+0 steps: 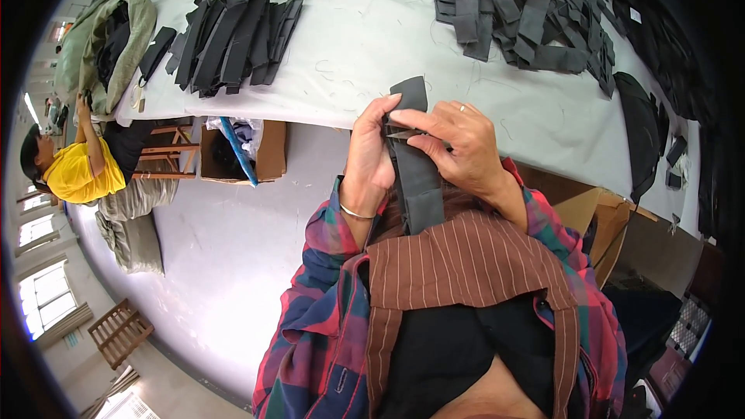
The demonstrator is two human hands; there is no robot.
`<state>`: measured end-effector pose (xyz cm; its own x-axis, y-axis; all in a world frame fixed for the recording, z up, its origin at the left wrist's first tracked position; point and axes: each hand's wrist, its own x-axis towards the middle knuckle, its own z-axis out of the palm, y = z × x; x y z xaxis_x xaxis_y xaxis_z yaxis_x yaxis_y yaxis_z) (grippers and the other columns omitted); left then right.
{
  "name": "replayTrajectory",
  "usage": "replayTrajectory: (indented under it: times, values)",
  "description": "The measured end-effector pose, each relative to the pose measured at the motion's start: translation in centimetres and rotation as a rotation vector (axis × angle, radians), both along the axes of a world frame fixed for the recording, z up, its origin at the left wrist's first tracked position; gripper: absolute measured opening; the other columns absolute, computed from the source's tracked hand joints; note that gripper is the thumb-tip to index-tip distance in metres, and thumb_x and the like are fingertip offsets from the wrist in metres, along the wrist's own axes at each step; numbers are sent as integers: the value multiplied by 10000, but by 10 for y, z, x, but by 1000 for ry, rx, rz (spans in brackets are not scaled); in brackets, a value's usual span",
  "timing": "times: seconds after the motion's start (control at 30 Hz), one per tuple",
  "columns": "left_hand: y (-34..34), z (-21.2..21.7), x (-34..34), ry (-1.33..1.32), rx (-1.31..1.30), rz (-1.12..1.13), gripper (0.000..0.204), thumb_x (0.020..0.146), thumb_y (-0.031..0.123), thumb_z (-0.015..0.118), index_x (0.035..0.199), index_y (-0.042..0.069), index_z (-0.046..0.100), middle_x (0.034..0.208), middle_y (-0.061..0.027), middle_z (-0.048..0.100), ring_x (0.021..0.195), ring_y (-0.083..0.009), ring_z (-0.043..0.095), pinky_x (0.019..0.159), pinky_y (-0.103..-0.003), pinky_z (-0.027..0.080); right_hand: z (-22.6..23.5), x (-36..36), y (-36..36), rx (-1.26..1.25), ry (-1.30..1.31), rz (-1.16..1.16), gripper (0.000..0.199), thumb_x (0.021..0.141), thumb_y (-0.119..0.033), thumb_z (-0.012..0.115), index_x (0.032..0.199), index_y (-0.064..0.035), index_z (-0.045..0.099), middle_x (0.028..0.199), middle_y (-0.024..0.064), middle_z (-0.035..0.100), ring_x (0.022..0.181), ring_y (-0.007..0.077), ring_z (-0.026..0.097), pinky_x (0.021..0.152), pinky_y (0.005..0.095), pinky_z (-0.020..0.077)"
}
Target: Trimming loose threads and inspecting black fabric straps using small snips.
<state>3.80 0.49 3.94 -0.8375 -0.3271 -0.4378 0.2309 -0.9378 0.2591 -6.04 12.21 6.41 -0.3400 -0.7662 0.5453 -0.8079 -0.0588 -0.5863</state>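
Observation:
My left hand (367,149) grips a dark grey fabric strip (420,186) near its upper end, with the thumb pressed against its edge. The strip hangs down in front of my apron (466,256), its top tip standing above my fingers. Closed in a pinch, my right hand (466,143) holds small thread snips (401,134), of which only the pointed metal tip shows. That tip lies across the strip's edge, close to the left fingers. The rest of the snips is hidden in my right hand.
On the white-covered table (349,46) lie a row of dark strips (237,43) and a loose heap of strips (528,12). Dark fabric (660,39) is piled at the right. An open cardboard box (272,151) stands below the table, near a person in yellow (85,174).

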Motion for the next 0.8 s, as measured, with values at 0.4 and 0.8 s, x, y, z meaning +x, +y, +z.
replayTrajectory:
  times: [0.4,0.8]
  values:
    - [2,9,1,-40,-63,-34,176,880,160,586,1020,72,524,847,-47,591,709,-162,621,618,-317,574,-2,-6,5,-64,-48,-58,269,690,-117,702,917,-256,739,582,4,424,517,172,469,474,304,375]
    - [9,12,-2,-82,-263,-11,135,893,154,599,977,52,573,815,-37,625,636,-110,614,546,-257,546,-6,-29,10,-151,317,-278,384,635,-35,648,917,-282,730,609,-2,398,506,181,436,466,307,355]
